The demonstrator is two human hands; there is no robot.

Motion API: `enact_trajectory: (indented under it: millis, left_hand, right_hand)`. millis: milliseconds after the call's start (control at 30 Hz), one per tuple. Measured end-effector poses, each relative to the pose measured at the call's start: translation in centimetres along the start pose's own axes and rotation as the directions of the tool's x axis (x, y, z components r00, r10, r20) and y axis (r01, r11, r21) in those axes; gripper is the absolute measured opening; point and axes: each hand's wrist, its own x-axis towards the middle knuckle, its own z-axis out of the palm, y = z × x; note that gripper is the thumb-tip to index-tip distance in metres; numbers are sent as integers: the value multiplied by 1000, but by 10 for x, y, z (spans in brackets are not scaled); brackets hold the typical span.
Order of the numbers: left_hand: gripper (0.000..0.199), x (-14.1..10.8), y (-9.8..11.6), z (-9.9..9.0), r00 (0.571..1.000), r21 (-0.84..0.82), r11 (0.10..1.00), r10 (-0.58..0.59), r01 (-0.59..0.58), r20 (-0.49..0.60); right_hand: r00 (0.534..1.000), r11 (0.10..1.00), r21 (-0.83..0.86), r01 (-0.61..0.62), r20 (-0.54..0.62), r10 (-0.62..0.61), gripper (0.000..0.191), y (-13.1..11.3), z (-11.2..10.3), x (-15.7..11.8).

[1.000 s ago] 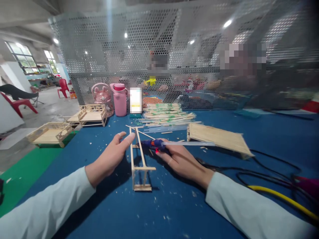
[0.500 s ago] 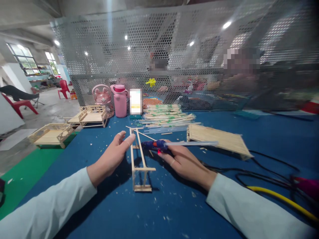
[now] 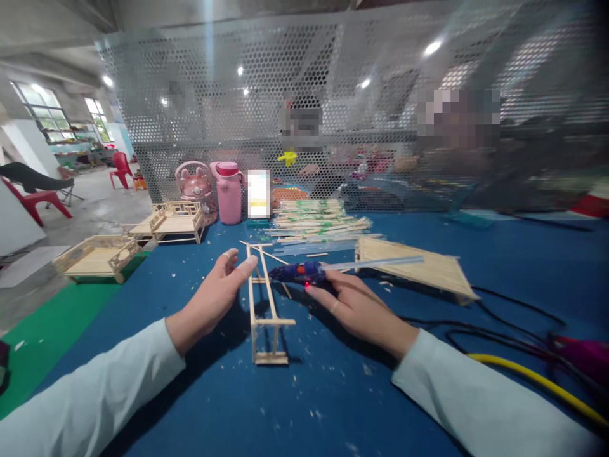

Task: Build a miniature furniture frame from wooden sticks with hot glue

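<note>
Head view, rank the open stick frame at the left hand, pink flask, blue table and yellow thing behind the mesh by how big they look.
1. Blue table
2. Open stick frame
3. Pink flask
4. Yellow thing

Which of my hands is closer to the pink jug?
Left. Your left hand, at the wooden frame, is on the near side of the pink jug; your right hand, holding the glue gun, is farther off to the right.

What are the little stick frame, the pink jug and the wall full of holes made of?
Stick frame: bare wood or bamboo, probably; it's pale and dull. Pink jug: likely plastic, smooth with a soft shine. Wall: grey, maybe metal, given its neat rows of holes.
</note>
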Motion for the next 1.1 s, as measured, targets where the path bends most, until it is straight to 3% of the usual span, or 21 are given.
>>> enact_trajectory:
  millis: [133,233,300,467,600,667,700,767,800,833,967,1100]
  left_hand:
    - [63,-1,6,-1,996,76,996,-39,45,-79]
    - [58,-2,10,-2,993,157,987,-8,26,-115]
    - [50,-4,13,-4,992,188,982,19,5,-122]
    - [33,-5,16,-11,998,214,976,46,-36,-39]
    - [35,-3,14,-17,999,197,980,27,-34,37]
    - [37,-2,13,-19,999,201,979,22,-31,49]
    - [37,-1,12,-19,998,206,978,21,-31,51]
    - [38,-1,11,-19,999,211,977,18,-29,51]
    - [38,-1,11,-19,998,208,978,15,-25,53]
    - [38,-1,11,-20,998,200,980,10,-21,55]
    - [37,0,10,-23,997,174,984,8,-22,79]
    - [37,0,11,-28,992,180,982,29,-51,121]
  right_hand:
    - [990,974,-193,-119,-97,101,38,18,-38,-8]
    - [945,806,-493,-328,-177,276,44,43,-67,-12]
    - [924,701,-608,-372,-170,343,40,60,-77,-13]
    - [904,685,-622,-379,-91,418,38,81,-84,-12]
    - [904,656,-647,-389,-131,407,42,57,-89,-9]
    - [933,689,-629,-360,-234,274,45,31,-83,0]
    - [956,768,-575,-283,-230,180,42,17,-76,6]
    - [997,944,-323,-61,-64,42,32,-8,-53,25]
    - [1000,983,-185,18,26,-13,29,-17,-39,36]
    - [993,995,-79,60,103,-52,28,-23,-24,47]
    - [977,997,19,73,201,-76,26,-28,24,84]
    - [966,993,89,73,241,-93,21,-24,33,95]
